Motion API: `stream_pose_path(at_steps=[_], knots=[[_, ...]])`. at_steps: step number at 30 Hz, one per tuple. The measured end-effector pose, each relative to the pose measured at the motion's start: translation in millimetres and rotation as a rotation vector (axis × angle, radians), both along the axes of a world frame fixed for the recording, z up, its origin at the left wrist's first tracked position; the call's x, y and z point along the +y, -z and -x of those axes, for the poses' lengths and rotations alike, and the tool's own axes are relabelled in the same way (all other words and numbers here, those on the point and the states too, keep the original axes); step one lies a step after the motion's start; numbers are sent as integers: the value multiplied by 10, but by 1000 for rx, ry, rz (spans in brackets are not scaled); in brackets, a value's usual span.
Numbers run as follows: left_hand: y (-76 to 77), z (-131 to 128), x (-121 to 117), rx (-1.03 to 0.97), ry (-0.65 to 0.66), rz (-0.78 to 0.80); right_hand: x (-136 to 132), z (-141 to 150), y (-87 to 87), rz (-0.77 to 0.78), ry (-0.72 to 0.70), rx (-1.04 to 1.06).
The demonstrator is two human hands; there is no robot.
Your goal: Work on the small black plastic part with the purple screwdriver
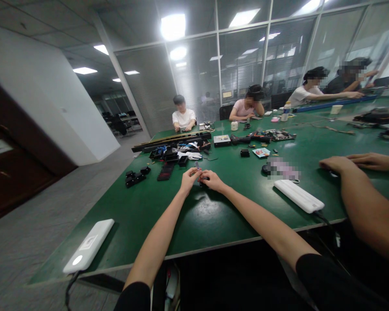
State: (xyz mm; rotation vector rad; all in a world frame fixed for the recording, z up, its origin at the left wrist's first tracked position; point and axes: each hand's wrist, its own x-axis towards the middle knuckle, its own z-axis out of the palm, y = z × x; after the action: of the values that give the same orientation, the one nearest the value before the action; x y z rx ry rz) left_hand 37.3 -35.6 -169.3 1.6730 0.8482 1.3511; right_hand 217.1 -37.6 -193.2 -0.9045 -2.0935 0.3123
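Both of my hands meet over the middle of the green table (142, 233), fingertips pressed together around something small. My left hand (188, 179) is closed in a pinch, with a small pale, greyish-purple piece (197, 165) poking up just above its fingertips. Curled against it, my right hand (214, 181) is closed around a small dark part (202, 184), which shows beneath the fingers. The fingers cover most of both pieces, so I cannot tell their kind or whether they are joined.
Beyond my hands lies a pile of black parts and gloves (189, 155); black blocks (138, 176) sit to its left. White power banks lie left (90, 246) and right (300, 196). A co-worker's arm (353, 185) rests at the right; several people sit across the table.
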Motion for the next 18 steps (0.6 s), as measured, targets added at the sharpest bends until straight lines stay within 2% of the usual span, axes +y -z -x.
stream_pose_path(at_steps=[4,12,18], knots=[[-18,13,-22,5,43,3,10,1,9,-5,-4,8],[70,-33,47,-11,-48,-16,18,4,51,4,13,50],[74,-29,30,15,-15,-23,-9,3,4,12,0,134]])
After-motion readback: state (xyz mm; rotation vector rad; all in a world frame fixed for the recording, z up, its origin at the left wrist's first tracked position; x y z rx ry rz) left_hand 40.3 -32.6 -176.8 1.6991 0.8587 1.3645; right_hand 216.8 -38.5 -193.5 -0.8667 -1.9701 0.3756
